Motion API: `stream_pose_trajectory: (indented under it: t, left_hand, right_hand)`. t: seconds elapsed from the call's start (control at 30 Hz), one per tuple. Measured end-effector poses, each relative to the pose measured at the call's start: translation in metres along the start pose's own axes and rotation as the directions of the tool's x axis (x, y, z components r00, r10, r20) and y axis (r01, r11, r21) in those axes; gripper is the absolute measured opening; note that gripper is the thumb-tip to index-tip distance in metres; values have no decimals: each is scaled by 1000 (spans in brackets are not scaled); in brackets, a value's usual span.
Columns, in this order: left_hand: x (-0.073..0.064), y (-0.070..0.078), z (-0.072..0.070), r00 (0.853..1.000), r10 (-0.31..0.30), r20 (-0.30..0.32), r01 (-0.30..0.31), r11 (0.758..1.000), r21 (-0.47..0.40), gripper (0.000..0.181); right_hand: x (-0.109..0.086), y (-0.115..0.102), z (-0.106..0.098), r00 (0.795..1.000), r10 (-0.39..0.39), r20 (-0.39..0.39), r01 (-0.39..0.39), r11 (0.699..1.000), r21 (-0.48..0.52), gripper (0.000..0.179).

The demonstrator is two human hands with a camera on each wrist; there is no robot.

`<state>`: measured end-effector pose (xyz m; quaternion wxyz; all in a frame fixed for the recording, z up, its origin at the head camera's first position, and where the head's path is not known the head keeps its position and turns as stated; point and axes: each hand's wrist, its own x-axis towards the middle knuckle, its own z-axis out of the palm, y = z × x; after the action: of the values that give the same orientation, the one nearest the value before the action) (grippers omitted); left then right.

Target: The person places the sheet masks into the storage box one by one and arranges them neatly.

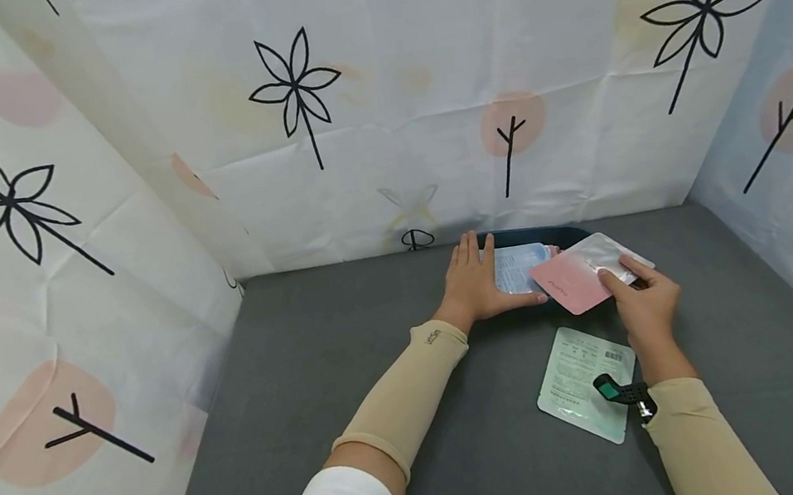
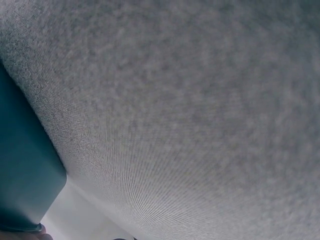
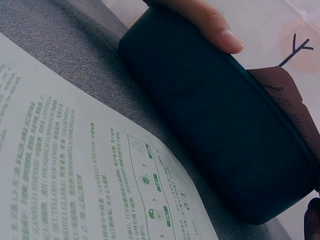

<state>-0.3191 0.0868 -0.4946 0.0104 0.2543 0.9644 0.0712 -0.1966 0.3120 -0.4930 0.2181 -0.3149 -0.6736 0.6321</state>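
Note:
My left hand (image 1: 472, 283) rests spread at the left end of a dark teal bin (image 3: 210, 115), fingers straight and thumb along its front rim. That thumb (image 3: 222, 37) also shows over the rim in the right wrist view. My right hand (image 1: 648, 302) pinches a pink and silver sheet mask packet (image 1: 572, 279) by its right part, tilted over the bin's front edge. Inside the bin, a light blue packet (image 1: 519, 263) stands beside the left fingers. A pale green sheet mask packet (image 1: 583, 382) lies on the table below the right hand, printed side up.
The grey table (image 1: 346, 321) runs back to a patterned cloth wall (image 1: 394, 114), with the bin close against it. Cloth also rises at the left and right sides. A wrist camera (image 1: 614, 390) on the right arm overlaps the green packet in the head view.

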Motion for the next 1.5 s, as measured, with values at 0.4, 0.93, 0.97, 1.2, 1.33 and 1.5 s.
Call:
stream_pose_trajectory:
  t: [0.4, 0.93, 0.97, 1.2, 1.33, 1.5]
  left_hand:
    - [0, 0, -1, 1000, -11, 4, 11, 1000, 3, 144]
    - [-2, 1, -3, 1000, 2, -29, -2, 1000, 10, 143]
    - [-3, 1, -4, 999, 1, -33, -1, 1000, 11, 143]
    - [-2, 1, -4, 1000, -6, -14, 6, 1000, 2, 144]
    - [-1, 1, -2, 1000, -6, 1, 6, 1000, -11, 145]
    - [-1, 0, -1, 1000, -1, 2, 1, 1000, -19, 146]
  right_hand:
    - [-2, -1, 3, 999, -35, -5, 35, 999, -24, 60]
    - [-7, 3, 5, 975, -221, 2, 220, 968, -118, 71]
    - [-7, 4, 5, 974, -226, 3, 225, 968, -110, 76]
    - [-6, 5, 1, 982, -191, 1, 190, 979, -75, 87]
    - [-6, 3, 0, 987, -158, -9, 158, 986, -58, 80]
    - [-4, 3, 2, 991, -127, -30, 128, 992, 14, 76]
